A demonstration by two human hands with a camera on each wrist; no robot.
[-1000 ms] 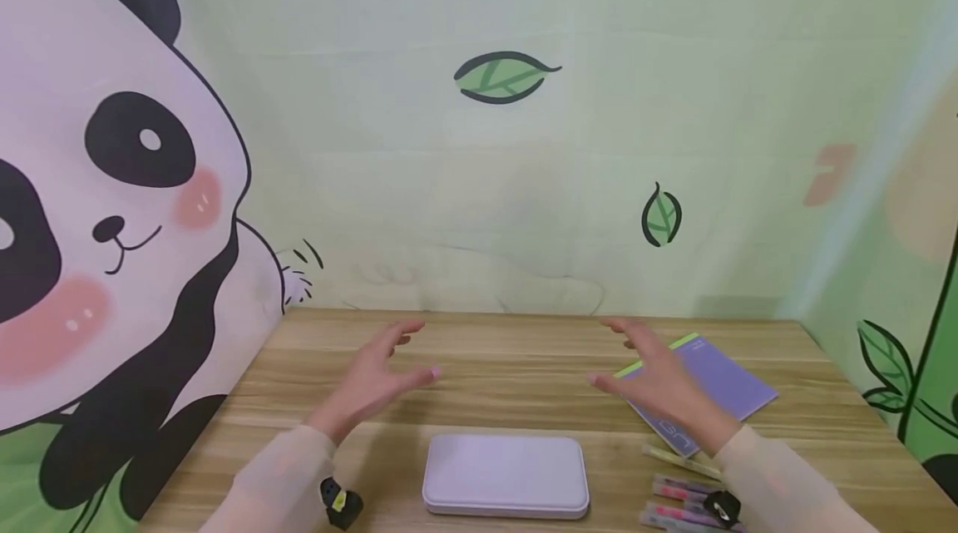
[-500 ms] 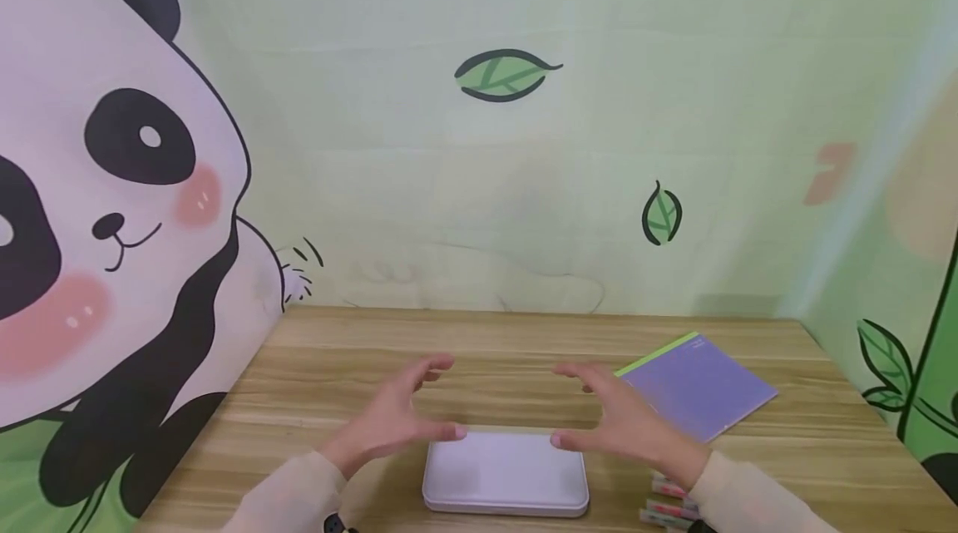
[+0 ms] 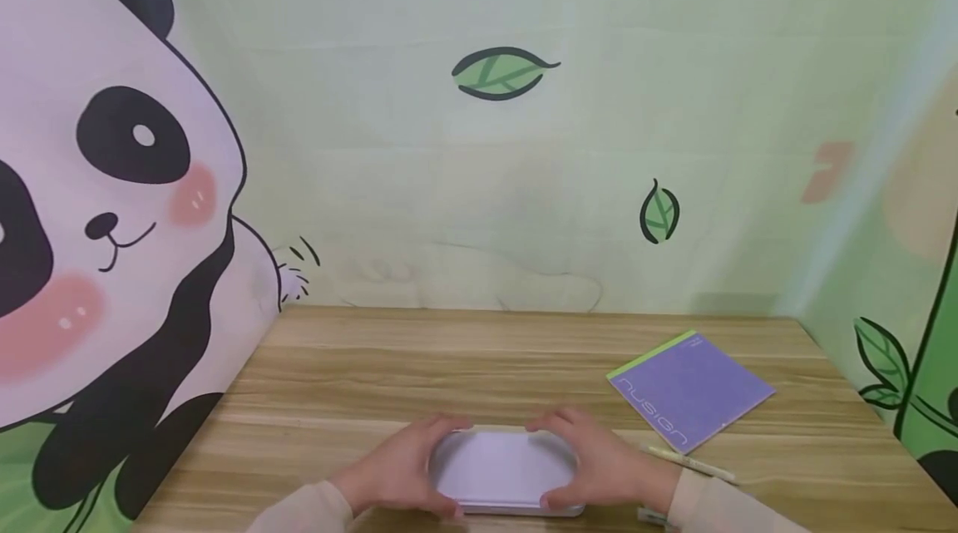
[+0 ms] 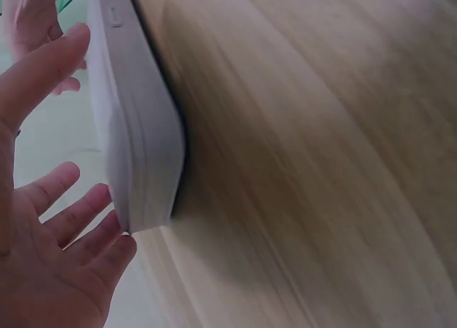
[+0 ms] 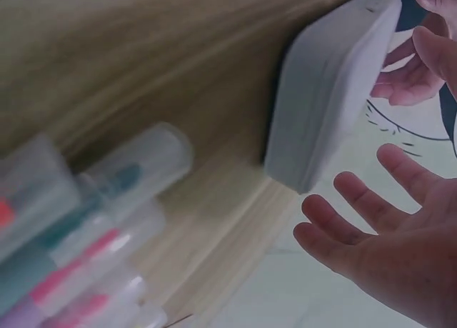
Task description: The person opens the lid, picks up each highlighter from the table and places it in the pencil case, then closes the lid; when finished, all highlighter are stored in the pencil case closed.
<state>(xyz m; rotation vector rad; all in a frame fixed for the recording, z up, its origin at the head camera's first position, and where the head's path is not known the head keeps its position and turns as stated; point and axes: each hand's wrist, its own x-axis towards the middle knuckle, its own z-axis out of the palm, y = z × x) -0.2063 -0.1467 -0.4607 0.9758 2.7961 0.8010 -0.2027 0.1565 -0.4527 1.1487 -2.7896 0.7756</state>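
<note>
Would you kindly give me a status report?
Left hand, right hand: open, bracketing pale rectangular case. Case flat on wood-grain table. Purple rectangular notebook aside, not blocking.

Head view: soft, even light, slightly hazy, pale diag. streak on backdrop [image 3: 479, 167] at R. L & R wrist views dimmer; table [image 4: 307, 164] blurry w/ soft shadow by case [image 4: 143, 135] in L, pens [image 5: 93, 214] badly out of focus in R

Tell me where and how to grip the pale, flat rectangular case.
Probably by both short end walls of the pale, flat rectangular case, coming from left and right: it lies flat, long sides across, and those walls look deep enough to clasp.
</note>
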